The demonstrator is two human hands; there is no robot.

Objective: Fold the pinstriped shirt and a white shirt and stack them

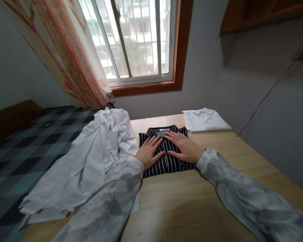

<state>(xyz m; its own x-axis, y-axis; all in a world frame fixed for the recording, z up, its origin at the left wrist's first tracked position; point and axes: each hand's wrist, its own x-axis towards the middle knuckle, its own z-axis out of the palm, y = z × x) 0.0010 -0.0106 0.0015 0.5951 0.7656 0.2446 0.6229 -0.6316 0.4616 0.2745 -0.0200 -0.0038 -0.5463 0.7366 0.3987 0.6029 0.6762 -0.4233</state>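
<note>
- Striped shirt (166, 158): dark with thin white stripes, folded to a compact rectangle, collar at the far edge, lying directly under both hands on the wooden table (192, 201). By the look of it the folding of this piece is all but complete; only flattening or setting aside seems left.
- Left hand (148, 151): flat, palm down, fingers spread and pointing away, resting on the near-left part of the shirt. It grips nothing.
- Right hand (184, 146): flat, palm down, fingers stretched leftward across the upper middle of the shirt, fingertips close to those of the left hand. It grips nothing.
- Sleeves: both arms wear a pale, mottled grey fabric that reaches the wrists.
- White heap (91, 161): loose, crumpled white garments just left of the left hand, touching the shirt's left edge and trailing off the table's near-left side; judged not yet folded.
- Folded white garment (204, 120): beyond the right hand, near the table's far edge, apart from the shirt; judged already done.
- Checked bedding (22, 148): well left of the hands, past the heap.
- Window (133, 37) and patterned curtain (63, 50): beyond the hands, above the far wall.
</note>
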